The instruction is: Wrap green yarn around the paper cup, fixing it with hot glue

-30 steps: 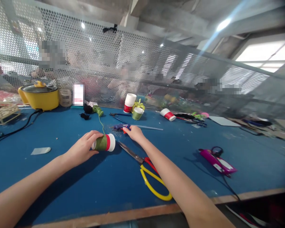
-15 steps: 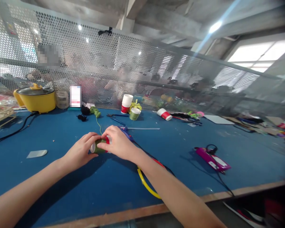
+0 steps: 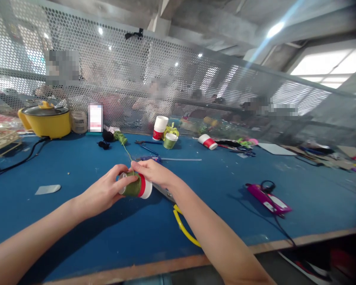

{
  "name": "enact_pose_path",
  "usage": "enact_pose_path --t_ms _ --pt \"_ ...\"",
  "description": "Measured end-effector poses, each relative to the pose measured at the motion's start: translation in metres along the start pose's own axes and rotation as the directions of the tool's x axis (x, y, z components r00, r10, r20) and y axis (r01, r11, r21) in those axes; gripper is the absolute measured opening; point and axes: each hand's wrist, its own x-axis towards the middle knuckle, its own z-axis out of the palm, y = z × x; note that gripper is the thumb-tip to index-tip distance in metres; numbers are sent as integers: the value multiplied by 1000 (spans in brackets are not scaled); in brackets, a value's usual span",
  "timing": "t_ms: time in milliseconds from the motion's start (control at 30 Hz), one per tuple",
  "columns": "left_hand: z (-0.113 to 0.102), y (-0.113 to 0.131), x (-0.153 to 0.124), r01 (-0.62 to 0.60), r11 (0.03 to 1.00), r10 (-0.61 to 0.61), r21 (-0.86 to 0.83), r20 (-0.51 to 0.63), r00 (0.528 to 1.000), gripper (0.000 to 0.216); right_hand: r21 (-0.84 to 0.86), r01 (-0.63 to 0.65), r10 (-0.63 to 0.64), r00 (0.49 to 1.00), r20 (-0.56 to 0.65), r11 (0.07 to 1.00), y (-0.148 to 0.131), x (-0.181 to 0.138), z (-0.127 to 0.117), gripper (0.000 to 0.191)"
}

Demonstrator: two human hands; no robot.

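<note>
A paper cup (image 3: 138, 187), white and red and partly wound in green yarn, lies on its side just above the blue table (image 3: 77, 229). My left hand (image 3: 105, 192) is closed round its base end. My right hand (image 3: 152, 172) rests on top of the cup and pinches the green yarn strand (image 3: 125, 149), which runs back to a green yarn ball (image 3: 120, 137). Yellow-handled scissors (image 3: 180, 225) lie under my right forearm, mostly hidden.
A blue glue gun (image 3: 150, 158) lies behind my hands. Stacked cups (image 3: 160, 128), a green-wound cup (image 3: 169, 140) and a tipped cup (image 3: 207, 141) stand further back. A yellow pot (image 3: 46, 120) is far left, a magenta tool (image 3: 268, 198) with a cable at right. A perforated metal screen (image 3: 166, 79) closes the back.
My right hand left the glue gun, came back to the cup and now pinches the yarn on top of it. The cup has been lifted and tilted slightly.
</note>
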Motion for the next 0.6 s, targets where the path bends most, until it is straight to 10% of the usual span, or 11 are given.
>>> enact_pose_path --t_ms 600 --pt "2 -5 1 213 929 -208 -303 48 977 54 179 204 -141 939 -314 963 6 -6 -3 20"
